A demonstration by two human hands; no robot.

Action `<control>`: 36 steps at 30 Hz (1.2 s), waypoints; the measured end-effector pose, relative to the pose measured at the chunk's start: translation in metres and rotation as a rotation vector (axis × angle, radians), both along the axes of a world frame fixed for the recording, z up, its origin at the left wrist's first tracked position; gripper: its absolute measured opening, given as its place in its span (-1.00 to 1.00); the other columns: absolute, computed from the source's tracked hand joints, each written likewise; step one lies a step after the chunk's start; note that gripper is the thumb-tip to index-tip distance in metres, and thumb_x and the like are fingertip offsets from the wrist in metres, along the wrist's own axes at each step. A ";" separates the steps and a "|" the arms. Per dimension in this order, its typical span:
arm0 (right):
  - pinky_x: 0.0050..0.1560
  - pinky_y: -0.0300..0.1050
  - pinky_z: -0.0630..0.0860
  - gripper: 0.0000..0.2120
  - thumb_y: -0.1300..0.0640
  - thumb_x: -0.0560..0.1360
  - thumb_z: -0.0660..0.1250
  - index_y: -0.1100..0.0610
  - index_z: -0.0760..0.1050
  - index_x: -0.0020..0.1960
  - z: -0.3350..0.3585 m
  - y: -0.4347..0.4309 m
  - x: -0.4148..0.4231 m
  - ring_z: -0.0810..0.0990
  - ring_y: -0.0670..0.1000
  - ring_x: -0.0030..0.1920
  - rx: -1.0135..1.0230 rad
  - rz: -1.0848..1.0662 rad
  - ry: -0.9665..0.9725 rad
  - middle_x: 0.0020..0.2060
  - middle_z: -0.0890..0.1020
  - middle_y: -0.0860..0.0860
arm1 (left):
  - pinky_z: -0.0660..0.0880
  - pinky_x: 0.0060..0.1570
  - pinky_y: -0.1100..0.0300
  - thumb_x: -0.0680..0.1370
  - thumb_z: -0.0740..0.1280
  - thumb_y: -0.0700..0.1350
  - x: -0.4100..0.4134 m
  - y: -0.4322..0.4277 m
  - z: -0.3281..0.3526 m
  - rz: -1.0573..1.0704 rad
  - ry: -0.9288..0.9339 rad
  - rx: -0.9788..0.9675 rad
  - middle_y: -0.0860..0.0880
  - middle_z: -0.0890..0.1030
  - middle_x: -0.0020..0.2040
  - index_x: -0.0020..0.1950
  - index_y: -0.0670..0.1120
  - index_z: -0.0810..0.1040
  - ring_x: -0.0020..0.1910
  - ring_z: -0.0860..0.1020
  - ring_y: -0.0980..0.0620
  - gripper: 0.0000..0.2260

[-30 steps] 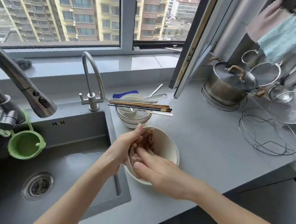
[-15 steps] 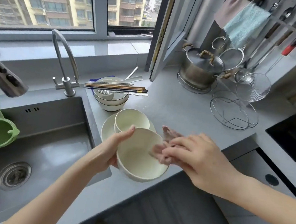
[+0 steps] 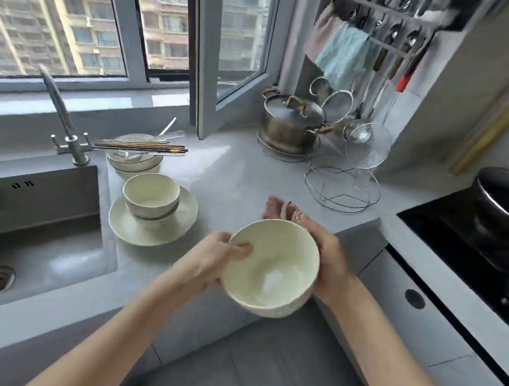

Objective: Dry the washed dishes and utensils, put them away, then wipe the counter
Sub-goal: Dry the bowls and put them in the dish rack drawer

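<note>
Mid-drying: the left hand (image 3: 215, 262) grips the bowl (image 3: 269, 269) by its rim, the right hand (image 3: 329, 262) clutches a cloth (image 3: 278, 209) against its side; shelving likely next.

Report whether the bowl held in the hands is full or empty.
Empty. The bowl shows its bare pale inside down to the bottom; the left hand grips its rim.

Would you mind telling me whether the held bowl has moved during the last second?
Yes. The held bowl moved from above the plate toward the person, past the front edge of the counter.
</note>
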State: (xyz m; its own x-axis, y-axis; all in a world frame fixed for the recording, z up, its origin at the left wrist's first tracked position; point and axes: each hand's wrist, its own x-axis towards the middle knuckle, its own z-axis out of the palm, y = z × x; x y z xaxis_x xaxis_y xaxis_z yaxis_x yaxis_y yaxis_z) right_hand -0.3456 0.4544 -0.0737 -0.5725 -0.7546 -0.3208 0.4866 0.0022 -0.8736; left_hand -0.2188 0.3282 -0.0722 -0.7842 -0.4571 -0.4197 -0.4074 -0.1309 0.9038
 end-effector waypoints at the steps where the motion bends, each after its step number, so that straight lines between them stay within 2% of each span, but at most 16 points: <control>1: 0.07 -0.05 0.46 -0.69 -0.03 0.43 0.24 0.11 0.61 0.03 0.002 0.013 0.000 0.61 0.07 -0.03 -0.015 0.014 -0.073 -0.07 0.66 0.04 | 0.39 -0.31 0.10 0.28 0.33 -0.01 -0.002 0.015 0.000 0.004 -0.010 -0.015 -0.20 0.56 -0.23 -0.09 -0.26 0.59 -0.26 0.53 -0.13 -0.64; 4: 0.12 0.04 0.51 -0.58 0.00 0.47 0.20 0.13 0.53 0.26 -0.005 0.053 0.011 0.56 0.12 0.11 -0.034 0.029 -0.244 0.15 0.61 0.08 | 0.32 -0.48 0.22 0.34 0.39 -0.06 0.002 0.054 -0.004 0.075 -0.032 -0.149 -0.12 0.52 -0.34 -0.20 -0.23 0.59 -0.37 0.47 -0.07 -0.77; 5: 0.03 0.13 0.57 -0.59 -0.01 0.51 0.17 0.09 0.52 0.29 -0.010 0.067 0.017 0.56 0.19 0.09 -0.016 0.037 -0.297 0.12 0.63 0.11 | 0.31 -0.50 0.22 0.42 0.40 -0.11 0.004 0.065 -0.006 0.127 -0.017 -0.207 -0.11 0.50 -0.36 -0.20 -0.25 0.58 -0.38 0.45 -0.06 -0.81; 7: -0.13 0.29 0.56 -0.66 0.00 0.55 0.15 0.14 0.61 0.09 -0.017 0.092 0.031 0.55 0.23 -0.13 -0.007 0.005 -0.402 -0.24 0.62 0.19 | 0.28 -0.44 0.19 0.50 0.33 -0.18 0.010 0.083 -0.015 0.260 0.008 -0.358 -0.09 0.45 -0.38 -0.20 -0.33 0.55 -0.39 0.39 -0.02 -0.80; 9: 0.04 0.43 0.46 -0.75 0.06 0.53 0.20 0.18 0.56 -0.14 -0.025 0.113 0.043 0.48 0.24 -0.21 -0.046 -0.054 -0.449 -0.38 0.48 0.19 | 0.24 -0.39 0.17 0.51 0.30 -0.19 0.017 0.103 -0.020 0.354 0.050 -0.438 -0.07 0.39 -0.38 -0.27 -0.32 0.48 -0.38 0.33 0.01 -0.77; 12: 0.19 0.45 0.39 -0.69 0.09 0.59 0.14 0.25 0.53 0.15 -0.033 0.150 0.058 0.49 0.41 0.15 -0.060 -0.130 -0.491 0.12 0.56 0.34 | 0.18 -0.44 0.24 0.53 0.28 -0.19 0.028 0.139 -0.028 0.402 0.101 -0.494 -0.02 0.34 -0.43 -0.36 -0.20 0.35 -0.40 0.27 0.03 -0.72; 14: 0.18 0.43 0.41 -0.67 0.12 0.60 0.11 0.23 0.48 0.26 -0.030 0.181 0.075 0.51 0.38 0.12 -0.087 -0.120 -0.493 0.21 0.52 0.35 | 0.18 -0.43 0.23 0.54 0.27 -0.18 0.035 0.159 -0.032 0.428 0.119 -0.523 -0.06 0.36 -0.41 -0.32 -0.29 0.35 -0.39 0.26 0.02 -0.72; 16: 0.05 0.27 0.55 -0.66 0.26 0.55 0.16 0.07 0.44 0.30 -0.026 0.219 0.098 0.55 0.24 -0.08 -0.029 -0.043 -0.252 0.10 0.61 0.30 | 0.23 -0.41 0.20 0.56 0.25 -0.17 0.045 0.177 -0.034 0.430 0.117 -0.543 -0.09 0.42 -0.36 -0.24 -0.34 0.42 -0.37 0.30 0.00 -0.74; 18: -0.26 -0.09 0.54 -0.38 0.43 0.46 0.21 -0.18 0.36 0.32 -0.017 0.259 0.124 0.61 0.01 -0.26 0.214 -0.030 0.154 -0.09 0.70 0.04 | 0.27 -0.50 0.33 0.57 0.23 -0.19 0.060 0.197 -0.037 0.391 0.126 -0.533 -0.08 0.46 -0.34 -0.21 -0.32 0.45 -0.37 0.35 0.02 -0.77; 19: -0.30 -0.10 0.52 -0.27 0.44 0.41 0.25 -0.31 0.32 0.30 -0.018 0.278 0.134 0.62 -0.11 -0.26 0.359 -0.036 0.368 -0.10 0.68 -0.09 | 0.27 -0.55 0.39 0.57 0.23 -0.20 0.068 0.210 -0.038 0.363 0.127 -0.521 -0.07 0.46 -0.33 -0.22 -0.31 0.46 -0.37 0.36 0.03 -0.78; 21: -0.18 -0.05 0.59 -0.18 0.34 0.32 0.33 -0.49 0.25 0.24 -0.020 0.314 0.149 0.62 -0.13 -0.16 0.601 -0.001 0.669 0.03 0.59 -0.20 | 0.27 -0.50 0.36 0.55 0.23 -0.21 0.086 0.239 -0.045 0.298 0.128 -0.487 -0.07 0.45 -0.34 -0.23 -0.31 0.46 -0.36 0.36 0.00 -0.79; 24: 0.05 -0.21 0.50 -0.17 0.12 0.31 0.51 -0.51 0.12 0.26 -0.016 0.363 0.173 0.56 -0.16 0.05 0.787 0.092 0.787 0.05 0.52 -0.25 | 0.25 -0.36 0.14 0.52 0.25 -0.22 0.108 0.291 -0.059 0.212 0.119 -0.387 -0.07 0.42 -0.35 -0.21 -0.37 0.47 -0.34 0.34 -0.02 -0.79; 27: 0.22 -0.17 0.45 0.01 -0.22 0.17 0.57 -0.36 0.06 0.45 -0.013 0.410 0.193 0.52 -0.16 0.17 0.723 0.063 0.652 0.16 0.55 -0.20 | 0.23 -0.34 0.14 0.51 0.26 -0.21 0.125 0.348 -0.064 0.124 0.125 -0.348 -0.08 0.40 -0.34 -0.22 -0.38 0.44 -0.34 0.32 -0.01 -0.77; 31: -0.33 -0.43 0.50 0.19 -0.47 -0.05 0.48 -0.32 0.04 0.48 -0.011 0.471 0.223 0.61 -0.26 -0.16 0.545 -0.116 0.442 0.27 0.55 -0.09 | 0.21 -0.38 0.18 0.53 0.25 -0.19 0.137 0.411 -0.062 0.008 0.127 -0.353 -0.08 0.38 -0.32 -0.23 -0.35 0.39 -0.33 0.30 0.00 -0.76; 34: 0.09 0.10 0.59 0.11 -0.30 0.02 0.58 -0.29 0.14 0.47 -0.013 0.514 0.237 0.68 0.15 0.00 0.515 -0.254 0.316 0.12 0.65 -0.03 | 0.22 -0.43 0.25 0.54 0.25 -0.17 0.138 0.454 -0.062 -0.070 0.138 -0.369 -0.10 0.40 -0.30 -0.18 -0.38 0.41 -0.33 0.31 0.02 -0.75; 36: 0.21 0.06 0.53 0.08 -0.19 0.04 0.63 -0.21 0.21 0.47 -0.019 0.543 0.245 0.68 0.05 0.02 0.485 -0.349 0.259 0.08 0.66 0.04 | 0.21 -0.45 0.27 0.54 0.24 -0.17 0.137 0.483 -0.065 -0.142 0.135 -0.370 -0.09 0.39 -0.30 -0.17 -0.38 0.41 -0.33 0.31 0.02 -0.75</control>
State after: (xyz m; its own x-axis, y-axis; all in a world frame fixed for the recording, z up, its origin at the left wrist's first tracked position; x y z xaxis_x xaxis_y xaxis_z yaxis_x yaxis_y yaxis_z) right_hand -0.1003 0.9974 -0.0925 -0.8624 -0.3141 -0.3969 0.3038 0.3059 -0.9023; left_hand -0.0821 0.8111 -0.1376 -0.8869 -0.4412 -0.1368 -0.2730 0.2619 0.9257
